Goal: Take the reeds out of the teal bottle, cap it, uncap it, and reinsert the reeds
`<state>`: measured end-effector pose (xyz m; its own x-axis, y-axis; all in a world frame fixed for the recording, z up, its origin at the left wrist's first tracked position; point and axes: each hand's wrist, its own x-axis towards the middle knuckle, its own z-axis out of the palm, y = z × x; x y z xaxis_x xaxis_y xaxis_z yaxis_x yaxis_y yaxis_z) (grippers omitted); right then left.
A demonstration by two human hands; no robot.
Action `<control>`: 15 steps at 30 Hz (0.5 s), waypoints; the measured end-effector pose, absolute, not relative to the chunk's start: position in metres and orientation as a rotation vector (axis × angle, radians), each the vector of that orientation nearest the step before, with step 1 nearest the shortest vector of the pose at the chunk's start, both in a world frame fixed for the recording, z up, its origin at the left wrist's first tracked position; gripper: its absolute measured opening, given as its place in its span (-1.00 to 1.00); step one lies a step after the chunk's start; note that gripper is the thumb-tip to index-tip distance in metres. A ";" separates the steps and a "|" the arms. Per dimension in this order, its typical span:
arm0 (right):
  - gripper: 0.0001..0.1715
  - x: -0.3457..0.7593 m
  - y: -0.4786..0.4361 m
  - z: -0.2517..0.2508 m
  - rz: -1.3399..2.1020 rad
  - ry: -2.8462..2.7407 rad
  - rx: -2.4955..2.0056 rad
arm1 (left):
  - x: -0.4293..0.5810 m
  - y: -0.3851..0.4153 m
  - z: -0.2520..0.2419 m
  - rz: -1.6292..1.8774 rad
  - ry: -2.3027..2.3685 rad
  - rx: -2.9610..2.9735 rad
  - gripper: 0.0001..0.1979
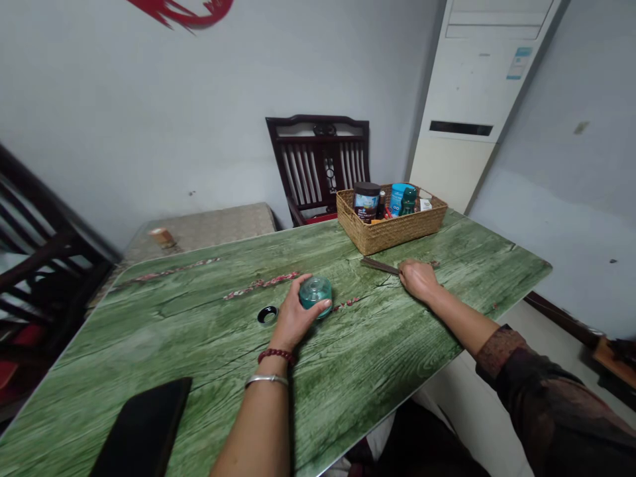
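Curling round the jar (317,293), the left hand (294,313) holds it while the right hand (418,279), closed, grips dark sticks (381,266).

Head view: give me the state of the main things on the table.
Glass jar, upright, uncapped, gripped by the left hand.
Black cap, off the jar, lying beside it.
Dark slim object, gripped by the right hand.
Black slab, lying flat.
Basket, open-topped.
Dark-lidded tub, upright, lid on.

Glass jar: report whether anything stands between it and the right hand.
Nothing visible: green tabletop spans the direct gap from right hand to jar; the brown strip at that hand angles off beyond it.
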<state>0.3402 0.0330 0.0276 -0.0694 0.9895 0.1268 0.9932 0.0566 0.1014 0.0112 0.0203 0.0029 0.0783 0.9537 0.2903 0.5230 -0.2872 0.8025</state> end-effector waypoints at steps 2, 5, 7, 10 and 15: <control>-0.70 0.337 0.031 0.033 -0.244 -2.219 -2.066 | 0.011 0.021 0.003 1.123 1.454 1.857 -0.25; -0.81 0.327 0.029 0.052 -0.122 -2.076 -1.784 | 0.011 0.020 0.003 1.131 1.439 1.848 -0.25; -0.85 0.312 0.029 0.070 0.057 -1.917 -1.500 | 0.011 0.020 0.003 1.131 1.433 1.843 -0.24; -0.78 0.279 0.031 0.100 0.444 -1.654 -1.083 | 0.011 0.018 0.005 1.120 1.417 1.835 -0.23; -0.55 0.219 0.040 0.123 0.825 -1.408 -0.718 | 0.010 0.018 0.005 1.116 1.399 1.840 -0.22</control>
